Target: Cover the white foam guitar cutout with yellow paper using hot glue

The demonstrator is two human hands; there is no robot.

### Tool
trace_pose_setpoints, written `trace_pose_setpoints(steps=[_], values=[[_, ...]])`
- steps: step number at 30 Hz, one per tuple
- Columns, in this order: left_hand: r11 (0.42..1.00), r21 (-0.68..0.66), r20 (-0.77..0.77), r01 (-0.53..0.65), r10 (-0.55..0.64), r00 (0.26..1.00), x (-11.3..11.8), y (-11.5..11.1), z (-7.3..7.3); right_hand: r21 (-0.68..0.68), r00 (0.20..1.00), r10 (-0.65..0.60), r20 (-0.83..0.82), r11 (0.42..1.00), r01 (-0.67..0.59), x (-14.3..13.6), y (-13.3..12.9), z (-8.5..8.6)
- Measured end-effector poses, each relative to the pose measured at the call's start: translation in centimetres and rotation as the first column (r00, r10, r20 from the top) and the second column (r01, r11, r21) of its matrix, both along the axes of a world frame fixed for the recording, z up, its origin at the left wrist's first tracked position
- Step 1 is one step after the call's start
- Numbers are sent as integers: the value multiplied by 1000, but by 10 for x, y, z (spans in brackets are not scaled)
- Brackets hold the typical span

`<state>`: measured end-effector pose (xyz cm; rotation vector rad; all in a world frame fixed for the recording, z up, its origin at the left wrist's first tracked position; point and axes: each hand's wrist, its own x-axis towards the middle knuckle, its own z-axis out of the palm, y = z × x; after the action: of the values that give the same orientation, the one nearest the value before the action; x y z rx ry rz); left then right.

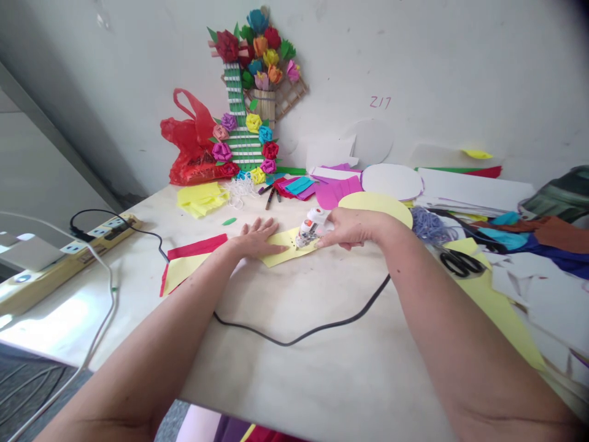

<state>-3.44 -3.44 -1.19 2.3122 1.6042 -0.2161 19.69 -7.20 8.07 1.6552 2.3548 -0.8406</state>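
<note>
A yellow paper strip [277,255] with a red edge at its left end lies across the middle of the table. My left hand [257,238] rests flat on it with the fingers spread. My right hand [352,227] is wrapped round a white glue gun [316,216], whose tip points down at the strip's right part, close to some small dark dots. The gun's black cord [288,344] curves over the table below my hands. Left of my left hand, the red border [197,245] runs along the strip's upper edge.
Paper flowers [251,147] and a red plastic bag [191,141] stand at the back. A power strip [96,245] lies at the left edge. Black-handled scissors [461,263], blue yarn [427,226] and coloured paper lie at the right. A yellow oval [391,205] sits behind my right hand.
</note>
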Motion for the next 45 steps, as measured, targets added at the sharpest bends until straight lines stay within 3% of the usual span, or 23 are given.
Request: trace_pose_setpoints(steps=[12,22,25,29,35,38,41,45], values=[[1000,16,5,7,-7,1000,-1,2,-2,65,989,-30,143,998,21,-9,1,3],[999,34,7,12,-12,1000,0,0,-1,90,991,-36,129,996,25,-12,-3,5],[999,37,5,11,-11,1000,0,-1,-1,70,998,-19,61,997,15,-7,-4,4],[1000,23,2,14,-14,1000,0,-1,-1,30,989,15,-148,999,-10,11,-1,3],[997,64,31,-31,29,999,-1,3,-4,84,929,-101,-356,987,139,24,-2,6],[987,156,40,-41,35,999,5,-3,-4,105,902,-123,-414,978,181,23,-3,5],[920,386,59,69,-100,993,16,-17,-1,135,878,-137,-458,966,221,22,-2,3],[737,634,35,234,-329,944,27,-38,7,163,864,-146,-482,954,252,24,1,1]])
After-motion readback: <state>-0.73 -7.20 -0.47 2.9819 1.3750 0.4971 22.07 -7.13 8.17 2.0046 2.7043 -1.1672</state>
